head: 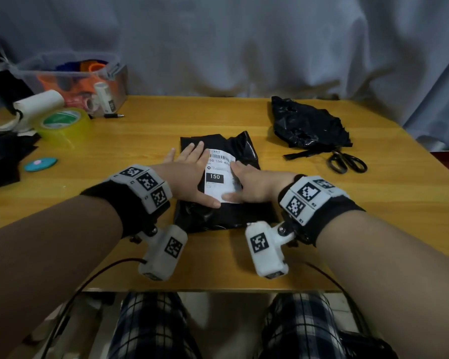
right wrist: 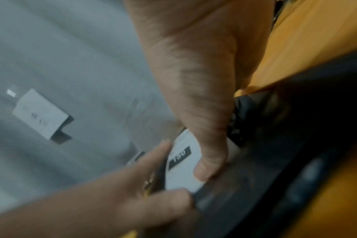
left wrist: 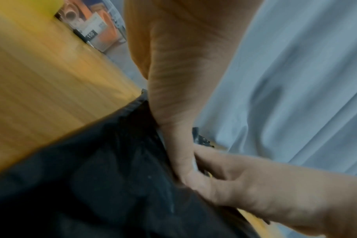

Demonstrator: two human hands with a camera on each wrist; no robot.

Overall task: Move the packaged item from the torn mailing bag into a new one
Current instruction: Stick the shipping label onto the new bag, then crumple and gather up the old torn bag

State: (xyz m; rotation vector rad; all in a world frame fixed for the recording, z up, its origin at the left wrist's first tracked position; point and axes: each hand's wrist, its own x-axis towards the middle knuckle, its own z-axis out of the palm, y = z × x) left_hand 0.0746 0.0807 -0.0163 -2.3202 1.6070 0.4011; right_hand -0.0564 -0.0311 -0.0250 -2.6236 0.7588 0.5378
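A black mailing bag (head: 218, 216) lies in the middle of the wooden table (head: 140, 242), with a white shipping label (head: 218, 177) marked 150 on top. My left hand (head: 192, 164) lies flat on the bag's left side with straight fingers, its thumb along the label's left edge. On the label's right edge rests my right hand (head: 246, 182), fingers flat. The right wrist view shows my right hand (right wrist: 204, 96) pressing its thumb on the label (right wrist: 183, 173). The left wrist view shows my left hand (left wrist: 183, 80) on the bag (left wrist: 92, 185). A crumpled, torn black bag (head: 309, 125) sits at the back right.
Black scissors (head: 347, 161) lie beside the torn bag. At the back left are a clear plastic bin (head: 73, 79), a yellow tape roll (head: 62, 123), a white paper roll (head: 36, 104) and a pen (head: 113, 115). A blue round object (head: 40, 164) and dark sheets (head: 0, 156) are at the left edge.
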